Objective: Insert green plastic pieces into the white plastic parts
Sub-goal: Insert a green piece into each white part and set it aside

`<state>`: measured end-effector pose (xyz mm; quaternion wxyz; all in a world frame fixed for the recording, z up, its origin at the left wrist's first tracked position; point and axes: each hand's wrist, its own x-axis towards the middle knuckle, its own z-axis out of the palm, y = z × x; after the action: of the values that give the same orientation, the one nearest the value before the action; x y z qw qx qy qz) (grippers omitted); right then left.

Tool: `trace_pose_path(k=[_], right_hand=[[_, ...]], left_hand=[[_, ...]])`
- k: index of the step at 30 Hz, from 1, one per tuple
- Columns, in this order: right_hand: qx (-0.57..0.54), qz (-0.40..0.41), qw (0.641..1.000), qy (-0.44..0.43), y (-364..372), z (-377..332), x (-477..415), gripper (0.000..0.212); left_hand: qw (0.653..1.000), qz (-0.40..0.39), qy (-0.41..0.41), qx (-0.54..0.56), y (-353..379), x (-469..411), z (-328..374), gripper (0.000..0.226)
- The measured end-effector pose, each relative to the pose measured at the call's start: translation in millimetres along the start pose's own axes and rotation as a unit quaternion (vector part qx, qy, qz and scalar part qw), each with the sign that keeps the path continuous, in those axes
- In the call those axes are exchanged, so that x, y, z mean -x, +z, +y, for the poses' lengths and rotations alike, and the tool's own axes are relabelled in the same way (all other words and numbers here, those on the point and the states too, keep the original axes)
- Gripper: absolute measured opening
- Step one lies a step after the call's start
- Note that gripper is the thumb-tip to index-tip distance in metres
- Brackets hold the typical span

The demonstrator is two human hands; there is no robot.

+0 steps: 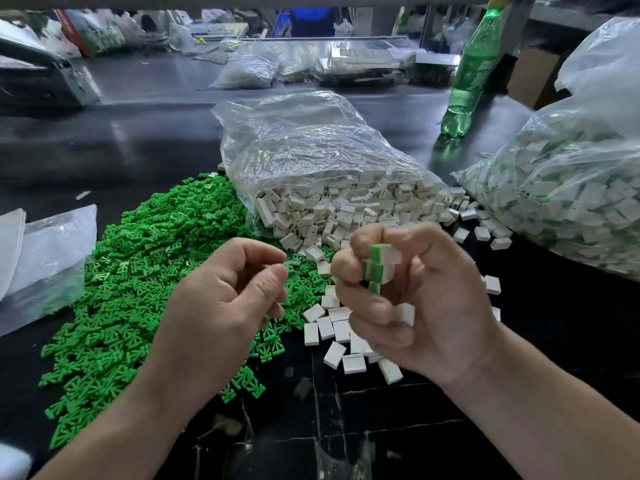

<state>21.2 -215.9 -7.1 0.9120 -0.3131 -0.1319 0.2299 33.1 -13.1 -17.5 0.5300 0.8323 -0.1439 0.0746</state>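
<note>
Dark table (138, 140) lies in front of you.
Far right: big clear bag (571, 188), full of white parts with green showing in them.
Centre: second clear bag (311, 150) on its side; white parts (346, 209) spill from its mouth toward your hands.
Left of it: wide heap of green pieces (131, 271), touching that bag.
Green bottle (474, 74) stands upright behind.
Your right hand (415, 299): fingers curled tight, gripping small stack (379, 268) of white parts with green inserts.
Your left hand (235, 299): above green heap, fingers loosely curled, thumb near forefinger; cannot tell if it pinches anything.
</note>
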Motion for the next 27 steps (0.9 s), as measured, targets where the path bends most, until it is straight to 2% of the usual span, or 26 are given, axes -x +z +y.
trace_pose_path(k=[3,5,10,12,14,16,21,24,25,27], right_hand=[[-0.029,0.011,1.000,-0.004,-4.3,-2.5,-1.6,0.019],[-0.012,0.038,0.999,0.005,-5.6,-3.3,-1.9,0.019],[0.011,0.138,0.990,0.013,-7.3,-7.1,-3.2,0.009],[0.016,0.177,0.984,0.020,-10.0,-6.2,-3.5,0.020],[0.027,0.197,0.980,0.030,-11.4,-4.6,-3.5,0.023],[0.044,0.197,0.979,0.039,-11.9,-3.5,-3.3,0.019],[0.104,0.189,0.975,0.049,-12.0,-1.7,-2.8,0.013],[0.196,0.217,0.955,0.045,-10.2,0.8,-1.3,0.004],[0.239,0.225,0.944,0.040,-9.1,2.5,-0.7,0.001],[0.300,0.216,0.928,0.038,-7.3,6.4,0.2,0.008]], left_hand=[[0.964,-0.027,0.074,-0.252,1.1,-1.7,-6.6,0.037],[0.940,-0.077,0.092,-0.319,7.6,0.5,-6.5,0.050],[0.898,-0.123,0.157,-0.393,12.0,4.5,-6.2,0.030],[0.894,-0.120,0.195,-0.386,11.2,3.1,-6.7,0.018],[0.891,-0.123,0.217,-0.380,11.5,2.1,-6.9,0.028],[0.888,-0.131,0.224,-0.380,11.5,1.0,-8.3,0.036],[0.887,-0.120,0.217,-0.389,12.0,-1.8,-11.8,0.030],[0.934,-0.046,0.166,-0.312,11.8,-2.5,-7.9,0.021],[0.959,-0.023,0.133,-0.251,10.6,-2.2,-5.7,0.020],[0.994,-0.011,0.054,-0.098,9.2,-0.4,-0.7,0.021]])
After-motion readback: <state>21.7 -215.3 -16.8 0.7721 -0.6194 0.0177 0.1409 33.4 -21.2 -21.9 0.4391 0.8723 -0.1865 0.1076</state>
